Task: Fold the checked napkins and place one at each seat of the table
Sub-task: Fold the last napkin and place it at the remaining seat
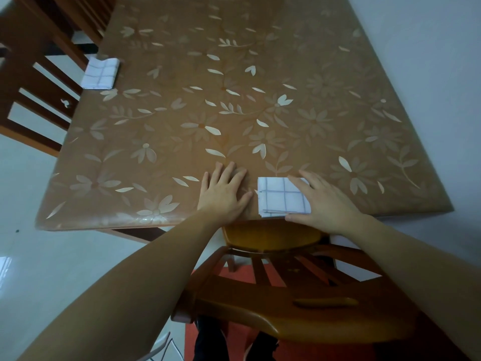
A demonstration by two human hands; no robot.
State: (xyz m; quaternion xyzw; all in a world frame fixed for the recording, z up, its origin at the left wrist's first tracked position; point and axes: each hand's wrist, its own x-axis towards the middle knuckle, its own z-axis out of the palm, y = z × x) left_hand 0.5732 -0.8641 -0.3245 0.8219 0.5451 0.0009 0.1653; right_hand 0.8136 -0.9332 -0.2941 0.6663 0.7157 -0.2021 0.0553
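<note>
Head view: my right hand [328, 202] lies flat, fingers straight, over the right side of the napkin [279, 195], while my left hand [224, 192] rests flat and empty just left of it.

The tabletop [325, 82] lies open ahead; a chair back [286, 306] blocks its near edge.

Bare from the wrists back: left forearm [145, 272] and right forearm [416, 256], uncovered all the way to the bottom corners of the view. Likewise bare, left hand [223, 191] and right hand [325, 201]. Low in the middle, dark trousers [208, 342], black or nearly so, of plain cloth. Footwear too dim to make out.
</note>
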